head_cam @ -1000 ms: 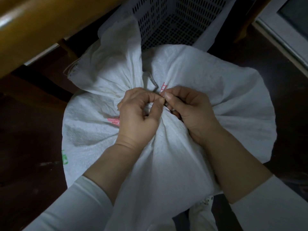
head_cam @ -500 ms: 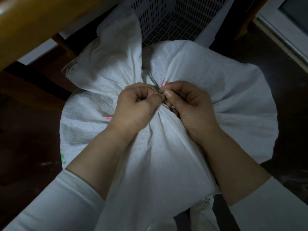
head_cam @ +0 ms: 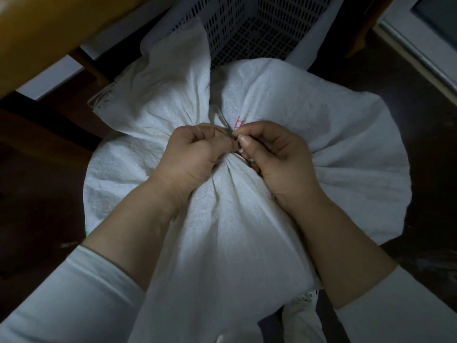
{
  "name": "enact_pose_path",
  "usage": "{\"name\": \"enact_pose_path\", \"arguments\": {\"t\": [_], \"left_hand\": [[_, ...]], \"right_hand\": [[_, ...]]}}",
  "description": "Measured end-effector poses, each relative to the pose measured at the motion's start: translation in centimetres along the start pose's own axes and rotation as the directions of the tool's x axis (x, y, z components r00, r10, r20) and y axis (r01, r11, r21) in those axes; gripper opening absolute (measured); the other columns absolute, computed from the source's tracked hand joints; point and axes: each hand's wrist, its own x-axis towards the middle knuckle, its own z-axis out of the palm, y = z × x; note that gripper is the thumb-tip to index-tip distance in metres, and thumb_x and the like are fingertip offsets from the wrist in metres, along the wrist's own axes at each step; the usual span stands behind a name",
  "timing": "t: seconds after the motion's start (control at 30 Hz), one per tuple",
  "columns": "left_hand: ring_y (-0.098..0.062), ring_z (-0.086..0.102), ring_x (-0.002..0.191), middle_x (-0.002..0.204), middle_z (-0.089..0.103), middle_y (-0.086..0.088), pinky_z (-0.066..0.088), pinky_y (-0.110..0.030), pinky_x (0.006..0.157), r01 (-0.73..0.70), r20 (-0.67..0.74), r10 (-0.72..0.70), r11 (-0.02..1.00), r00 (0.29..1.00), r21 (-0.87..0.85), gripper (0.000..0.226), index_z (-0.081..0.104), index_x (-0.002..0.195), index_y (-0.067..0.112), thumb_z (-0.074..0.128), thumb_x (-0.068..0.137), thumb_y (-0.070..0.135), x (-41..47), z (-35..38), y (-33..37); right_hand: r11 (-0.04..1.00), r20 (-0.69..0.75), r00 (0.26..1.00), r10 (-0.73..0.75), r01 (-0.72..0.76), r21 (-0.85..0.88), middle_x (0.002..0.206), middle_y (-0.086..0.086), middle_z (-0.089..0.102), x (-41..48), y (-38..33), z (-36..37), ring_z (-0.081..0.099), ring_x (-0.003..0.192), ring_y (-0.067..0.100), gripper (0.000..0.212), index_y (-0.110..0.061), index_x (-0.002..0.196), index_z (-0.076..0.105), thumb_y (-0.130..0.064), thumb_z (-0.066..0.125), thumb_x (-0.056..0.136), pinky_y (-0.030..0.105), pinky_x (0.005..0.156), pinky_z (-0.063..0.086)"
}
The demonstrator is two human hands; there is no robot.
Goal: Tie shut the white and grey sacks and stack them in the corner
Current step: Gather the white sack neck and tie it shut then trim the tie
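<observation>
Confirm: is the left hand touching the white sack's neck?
Touching. Head view: the left hand grips the white sack at its bunched neck, no gap; the right hand pinches the tie there.

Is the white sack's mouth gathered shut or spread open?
Gathered: the sack bunches into a neck between left hand and right hand, both pinching a tie. Knotted? Cannot tell.

I see a dark floor (head_cam: 37,206) — on it sits the bulging white sack (head_cam: 321,134), with a perforated basket (head_cam: 222,16) just behind it.
</observation>
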Motion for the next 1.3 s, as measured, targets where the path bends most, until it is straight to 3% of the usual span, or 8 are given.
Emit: {"name": "enact_pose_path", "arguments": {"t": [0.13,0.2,0.4,0.53,0.63,0.83,1.17,1.3], "left_hand": [[-0.038,0.059,0.083,0.096,0.057,-0.043,0.048,-0.053,0.085,0.026,0.01,-0.026,1.0,1.0,-0.016,0.044,0.062,0.088,-0.019,0.065,0.057,0.013,-0.1,-0.1,0.2],[-0.045,0.06,0.087,0.099,0.058,-0.042,0.049,-0.053,0.087,0.038,0.01,-0.038,0.999,0.999,-0.024,0.043,0.063,0.088,-0.018,0.065,0.058,0.013,-0.2,-0.2,0.3],[-0.033,0.055,0.082,0.098,0.054,-0.046,0.043,-0.041,0.079,0.032,0.015,-0.031,0.998,0.999,-0.052,0.047,0.06,0.09,-0.021,0.066,0.059,0.013,-0.3,-0.3,0.2],[-0.039,0.057,0.083,0.1,0.057,-0.043,0.047,-0.048,0.083,0.036,0.02,-0.035,0.999,0.999,-0.02,0.037,0.064,0.085,-0.015,0.067,0.061,0.014,-0.3,-0.4,0.2],[-0.049,0.06,0.097,0.101,0.062,-0.036,0.045,-0.054,0.094,0.032,0.03,-0.032,0.999,0.999,0.011,0.015,0.068,0.082,-0.006,0.07,0.074,0.006,-0.3,-0.5,0.2],[-0.04,0.064,0.098,0.099,0.067,-0.026,0.047,-0.051,0.097,0.009,0.042,-0.009,1.0,0.999,0.006,0.009,0.072,0.08,0.001,0.063,0.082,0.002,0.0,-0.6,-0.3],[-0.024,0.065,0.088,0.096,0.068,-0.018,0.05,-0.038,0.092,-0.03,0.046,0.027,0.996,0.999,0.083,0.006,0.071,0.076,0.002,0.068,0.08,0.004,0.3,-0.5,-0.6],[-0.022,0.064,0.088,0.099,0.067,-0.018,0.05,-0.036,0.091,-0.049,0.048,0.045,0.996,0.998,0.071,0.006,0.071,0.077,0.003,0.069,0.08,0.007,0.3,-0.6,-0.8]], "right_hand": [[0.996,0.014,0.999,-0.052,0.053,-0.071,0.073,-0.006,0.064,0.2,0.3,0.0,0.056,0.067,-0.002,0.025,-0.027,0.081,0.064,-0.004,0.058,0.085,0.014,0.069,0.044],[0.991,0.011,0.997,-0.079,0.08,-0.111,0.078,-0.005,0.066,0.2,0.4,0.0,0.06,0.074,0.0,0.023,-0.028,0.082,0.064,-0.006,0.057,0.084,0.016,0.076,0.045],[0.967,0.021,0.991,-0.131,0.133,-0.218,0.084,0.002,0.066,0.2,0.3,0.1,0.063,0.082,0.01,0.017,-0.023,0.088,0.063,-0.007,0.057,0.084,0.019,0.081,0.048],[0.981,0.008,0.998,-0.067,0.067,-0.182,0.083,0.002,0.067,0.2,-0.1,0.1,0.062,0.08,0.006,0.016,-0.015,0.09,0.068,-0.004,0.058,0.084,0.015,0.078,0.048],[0.999,-0.021,0.999,0.049,-0.049,-0.02,0.077,0.01,0.067,-0.1,-0.6,-0.2,0.06,0.071,0.01,0.016,-0.008,0.091,0.071,0.001,0.059,0.085,0.012,0.067,0.048],[0.979,-0.055,0.981,0.187,-0.182,0.09,0.063,-0.003,0.069,0.1,-0.8,-0.2,0.059,0.064,0.015,0.019,-0.018,0.079,0.072,-0.001,0.065,0.082,0.014,0.057,0.05],[0.96,0.07,0.972,0.225,-0.233,0.155,0.065,-0.003,0.07,0.0,-0.7,-0.7,0.064,0.067,0.008,0.022,-0.016,0.078,0.071,0.001,0.059,0.085,0.018,0.065,0.053],[0.983,0.031,0.985,0.171,-0.173,0.066,0.061,-0.006,0.069,-0.1,-0.6,-0.6,0.064,0.061,0.002,0.02,-0.016,0.078,0.069,0.0,0.059,0.086,0.013,0.06,0.05]]}}
